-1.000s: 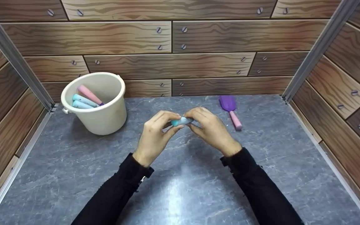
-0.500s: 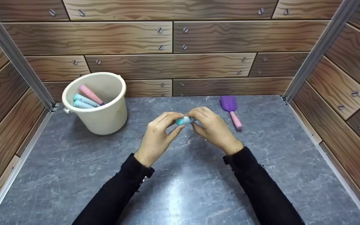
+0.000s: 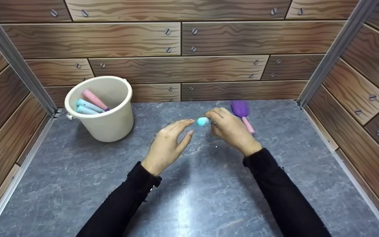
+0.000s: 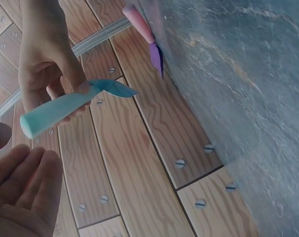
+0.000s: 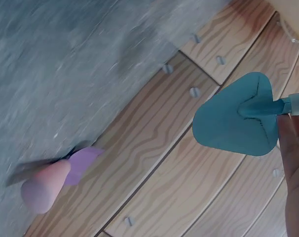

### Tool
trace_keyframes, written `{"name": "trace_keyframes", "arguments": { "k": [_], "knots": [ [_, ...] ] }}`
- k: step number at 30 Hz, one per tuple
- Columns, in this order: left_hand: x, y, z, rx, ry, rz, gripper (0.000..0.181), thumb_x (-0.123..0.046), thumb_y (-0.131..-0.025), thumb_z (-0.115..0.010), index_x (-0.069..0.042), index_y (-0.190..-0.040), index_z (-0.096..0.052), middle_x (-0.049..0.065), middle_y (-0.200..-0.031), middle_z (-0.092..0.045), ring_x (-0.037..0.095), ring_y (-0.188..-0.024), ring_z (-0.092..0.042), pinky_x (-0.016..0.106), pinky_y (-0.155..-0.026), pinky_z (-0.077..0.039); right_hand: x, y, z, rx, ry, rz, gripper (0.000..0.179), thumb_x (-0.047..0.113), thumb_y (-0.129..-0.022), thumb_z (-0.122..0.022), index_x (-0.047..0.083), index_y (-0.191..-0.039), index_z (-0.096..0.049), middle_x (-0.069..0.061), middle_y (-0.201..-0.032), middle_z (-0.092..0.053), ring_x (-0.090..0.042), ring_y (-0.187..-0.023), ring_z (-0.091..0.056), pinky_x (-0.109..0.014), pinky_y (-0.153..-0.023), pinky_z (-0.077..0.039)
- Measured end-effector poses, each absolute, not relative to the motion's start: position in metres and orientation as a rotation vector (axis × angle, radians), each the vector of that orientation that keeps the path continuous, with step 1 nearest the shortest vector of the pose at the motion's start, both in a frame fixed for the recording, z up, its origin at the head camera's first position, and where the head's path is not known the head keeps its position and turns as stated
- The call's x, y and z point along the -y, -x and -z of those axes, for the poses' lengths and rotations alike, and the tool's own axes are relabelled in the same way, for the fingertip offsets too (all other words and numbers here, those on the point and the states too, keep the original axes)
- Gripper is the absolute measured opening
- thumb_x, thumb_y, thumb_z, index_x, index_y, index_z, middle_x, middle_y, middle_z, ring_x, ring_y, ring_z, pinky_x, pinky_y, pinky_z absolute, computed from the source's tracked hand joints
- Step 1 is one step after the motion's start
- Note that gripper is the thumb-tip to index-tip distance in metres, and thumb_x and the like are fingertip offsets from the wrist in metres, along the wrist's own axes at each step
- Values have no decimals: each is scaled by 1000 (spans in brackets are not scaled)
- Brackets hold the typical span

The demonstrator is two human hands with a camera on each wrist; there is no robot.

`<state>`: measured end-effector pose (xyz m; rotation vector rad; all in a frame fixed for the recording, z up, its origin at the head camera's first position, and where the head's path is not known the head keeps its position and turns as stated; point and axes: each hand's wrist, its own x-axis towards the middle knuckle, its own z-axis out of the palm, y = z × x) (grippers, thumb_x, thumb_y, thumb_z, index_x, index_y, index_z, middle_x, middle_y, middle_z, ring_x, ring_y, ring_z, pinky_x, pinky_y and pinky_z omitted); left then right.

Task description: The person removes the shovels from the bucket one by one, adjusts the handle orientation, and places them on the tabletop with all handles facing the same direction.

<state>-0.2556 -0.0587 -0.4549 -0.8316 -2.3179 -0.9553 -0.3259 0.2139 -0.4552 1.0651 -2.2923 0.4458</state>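
Note:
My right hand [image 3: 230, 130] pinches a teal toy trowel [image 3: 203, 121] by its handle above the grey table [image 3: 189, 197]. The left wrist view shows the trowel [image 4: 56, 111] whole, its pointed blade aimed at the wood-pattern wall, with the right hand's fingers [image 4: 46, 64] round the handle. In the right wrist view the teal blade [image 5: 236, 118] fills the upper right beside my fingers [image 5: 295, 158]. My left hand [image 3: 169, 141] hovers just left of the handle's end, fingers straight, holding nothing; its palm [image 4: 26, 187] shows below the handle.
A cream bucket [image 3: 110, 121] stands at the back left with pink and light blue handles [image 3: 90, 102] inside. A purple toy shovel with a pink handle [image 3: 242, 113] lies at the back right, partly behind my right hand. Wood-pattern walls enclose three sides.
My left hand has let go of the teal trowel and opened. The right hand has carried the trowel slightly right and away from me.

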Motion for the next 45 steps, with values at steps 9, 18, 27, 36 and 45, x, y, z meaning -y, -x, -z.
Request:
{"name": "trace_keyframes", "arguments": {
  "k": [9, 18, 27, 36, 45],
  "knots": [
    [62, 260, 461, 2419, 914, 629, 45, -27, -118, -73, -7, -158, -71, 12, -158, -78, 33, -145, -77, 50, -125, -65, -230, 338, 454, 2385, -1015, -551, 45, -14, -93, -86, 4, -132, -70, -16, -130, -79, -41, -126, -76, -54, -115, -67],
    [64, 263, 465, 2531, 958, 458, 60, -40, -118, -72, -9, -168, -62, 12, -169, -70, 33, -155, -69, 55, -130, -60, -241, 352, 459, 2433, -927, -661, 40, -16, -96, -79, -3, -132, -67, -23, -129, -76, -44, -124, -74, -58, -114, -65],
    [64, 261, 469, 2613, 996, 424, 73, -48, -116, -74, -9, -175, -53, 14, -178, -61, 35, -163, -61, 61, -136, -53, -250, 365, 464, 2466, -841, -791, 32, -17, -96, -75, -3, -123, -64, -25, -124, -74, -43, -120, -75, -60, -110, -65],
    [64, 262, 472, 2670, 1003, 378, 78, -57, -118, -66, -11, -178, -50, 12, -183, -55, 33, -170, -54, 62, -143, -44, -253, 376, 468, 2502, -726, -933, 28, -17, -94, -77, -3, -114, -64, -22, -115, -71, -39, -113, -70, -53, -105, -59],
    [64, 261, 475, 2694, 1007, 352, 78, -58, -118, -64, -10, -178, -48, 11, -184, -53, 32, -172, -52, 59, -145, -41, -251, 387, 472, 2552, -645, -988, 24, -16, -96, -77, -4, -112, -64, -24, -119, -73, -45, -122, -72, -57, -114, -60]
  ]
}}
